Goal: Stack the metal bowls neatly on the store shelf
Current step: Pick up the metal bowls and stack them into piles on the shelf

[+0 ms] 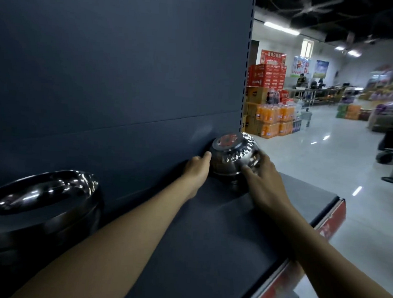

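Inverted bowl [234, 153] is clasped by curled fingers of left hand [197, 168] and right hand [266, 179] | risk: polished wall may be lost from grip beside shelf [209, 223] end.

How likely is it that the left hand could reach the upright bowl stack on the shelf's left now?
Probably yes: only bare shelf lies between left hand and bowl stack. It grips the upturned bowl alongside the right hand, so must release first.
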